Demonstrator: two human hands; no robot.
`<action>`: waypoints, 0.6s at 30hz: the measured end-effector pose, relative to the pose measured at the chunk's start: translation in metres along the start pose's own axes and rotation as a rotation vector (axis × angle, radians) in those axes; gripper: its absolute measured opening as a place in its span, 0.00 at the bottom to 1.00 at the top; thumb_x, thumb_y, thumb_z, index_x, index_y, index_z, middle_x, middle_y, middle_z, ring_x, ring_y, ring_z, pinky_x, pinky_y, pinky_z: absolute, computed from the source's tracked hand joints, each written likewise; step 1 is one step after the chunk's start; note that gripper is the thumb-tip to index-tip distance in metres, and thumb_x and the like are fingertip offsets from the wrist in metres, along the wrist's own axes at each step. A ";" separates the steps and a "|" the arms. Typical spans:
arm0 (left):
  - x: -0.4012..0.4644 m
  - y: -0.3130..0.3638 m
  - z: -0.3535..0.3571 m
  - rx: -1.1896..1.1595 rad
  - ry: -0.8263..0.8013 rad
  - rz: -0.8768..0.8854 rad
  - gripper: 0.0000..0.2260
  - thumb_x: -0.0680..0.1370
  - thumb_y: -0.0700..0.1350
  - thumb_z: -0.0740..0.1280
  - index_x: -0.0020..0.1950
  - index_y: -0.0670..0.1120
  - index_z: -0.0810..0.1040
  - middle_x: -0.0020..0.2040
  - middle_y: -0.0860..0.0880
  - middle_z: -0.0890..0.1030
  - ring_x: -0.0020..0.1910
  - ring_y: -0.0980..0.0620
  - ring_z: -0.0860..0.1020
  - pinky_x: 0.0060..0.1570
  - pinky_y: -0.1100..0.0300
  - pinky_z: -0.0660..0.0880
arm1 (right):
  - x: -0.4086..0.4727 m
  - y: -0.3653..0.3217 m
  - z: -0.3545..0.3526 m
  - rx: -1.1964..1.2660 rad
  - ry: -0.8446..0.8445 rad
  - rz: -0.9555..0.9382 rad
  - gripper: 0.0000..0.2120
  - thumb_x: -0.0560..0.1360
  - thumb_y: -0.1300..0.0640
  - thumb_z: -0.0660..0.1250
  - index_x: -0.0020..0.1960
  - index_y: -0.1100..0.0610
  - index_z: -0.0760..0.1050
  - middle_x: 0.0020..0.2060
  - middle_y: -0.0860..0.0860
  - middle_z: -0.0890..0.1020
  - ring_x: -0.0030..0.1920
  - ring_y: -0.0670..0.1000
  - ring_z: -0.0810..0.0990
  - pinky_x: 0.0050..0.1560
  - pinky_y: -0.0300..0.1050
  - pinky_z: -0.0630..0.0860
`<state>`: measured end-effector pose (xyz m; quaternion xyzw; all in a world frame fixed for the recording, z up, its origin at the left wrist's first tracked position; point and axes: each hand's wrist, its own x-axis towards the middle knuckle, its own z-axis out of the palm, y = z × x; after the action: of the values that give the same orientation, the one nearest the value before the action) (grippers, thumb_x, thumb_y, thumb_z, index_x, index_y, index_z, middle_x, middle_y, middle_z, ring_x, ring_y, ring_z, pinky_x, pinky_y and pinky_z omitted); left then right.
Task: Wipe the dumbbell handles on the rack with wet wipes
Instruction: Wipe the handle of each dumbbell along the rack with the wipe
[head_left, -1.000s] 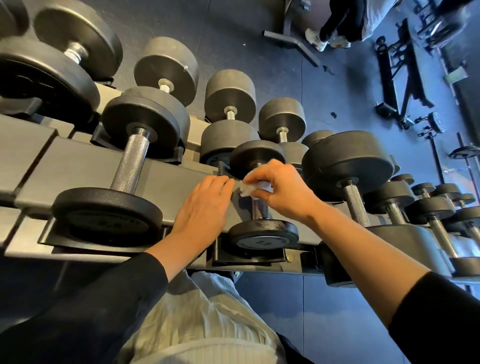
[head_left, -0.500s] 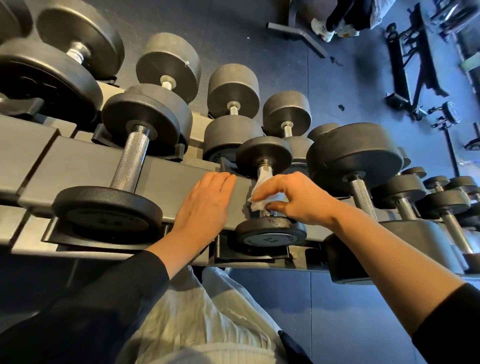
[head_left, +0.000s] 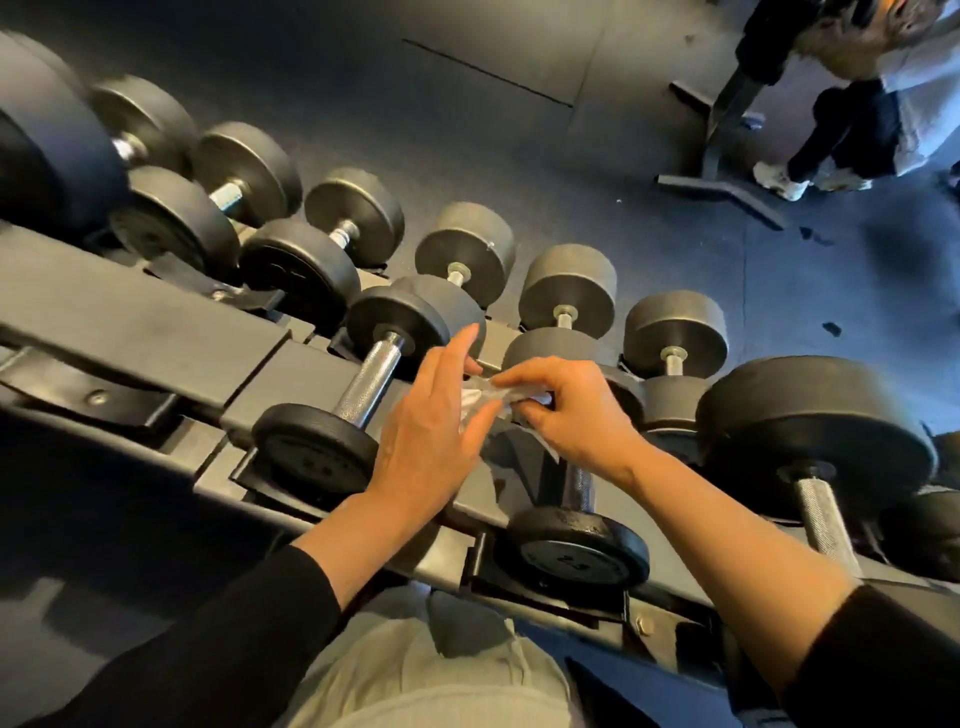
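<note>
Right hand (head_left: 574, 415) pinching a crumpled white wipe (head_left: 480, 402) above a small dumbbell (head_left: 574, 530) on the rack (head_left: 156, 322), left hand (head_left: 434, 431) with straight fingers touching the wipe, another dumbbell (head_left: 363, 387) just left

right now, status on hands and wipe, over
Right hand pinching wet wipe above small dumbbell's handle. Left hand open, fingers touching the wipe. Next dumbbell left, unobstructed.
</note>
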<state>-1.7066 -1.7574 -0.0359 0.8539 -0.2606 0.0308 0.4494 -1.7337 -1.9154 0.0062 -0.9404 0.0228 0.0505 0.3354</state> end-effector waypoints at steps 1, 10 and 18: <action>0.001 -0.001 -0.007 0.048 0.015 0.009 0.28 0.76 0.44 0.69 0.73 0.46 0.62 0.55 0.47 0.74 0.50 0.60 0.70 0.45 0.73 0.67 | 0.007 -0.005 0.004 0.016 -0.006 -0.030 0.14 0.74 0.66 0.67 0.58 0.56 0.80 0.55 0.52 0.82 0.57 0.49 0.77 0.62 0.45 0.73; -0.004 -0.022 -0.071 0.319 0.190 -0.116 0.27 0.75 0.40 0.69 0.72 0.46 0.65 0.56 0.46 0.75 0.51 0.58 0.71 0.48 0.69 0.68 | 0.056 -0.027 0.046 0.135 -0.018 -0.108 0.10 0.75 0.61 0.68 0.55 0.54 0.78 0.48 0.48 0.81 0.49 0.47 0.78 0.54 0.42 0.75; -0.012 -0.047 -0.063 0.417 0.181 -0.246 0.21 0.74 0.55 0.59 0.63 0.47 0.76 0.54 0.49 0.77 0.52 0.53 0.74 0.48 0.69 0.66 | 0.076 -0.009 0.076 0.104 0.013 -0.031 0.03 0.76 0.58 0.67 0.47 0.52 0.77 0.41 0.48 0.79 0.41 0.44 0.76 0.43 0.38 0.74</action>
<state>-1.6833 -1.6816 -0.0370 0.9472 -0.1015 0.1054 0.2854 -1.6636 -1.8609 -0.0547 -0.9223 0.0133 0.0379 0.3843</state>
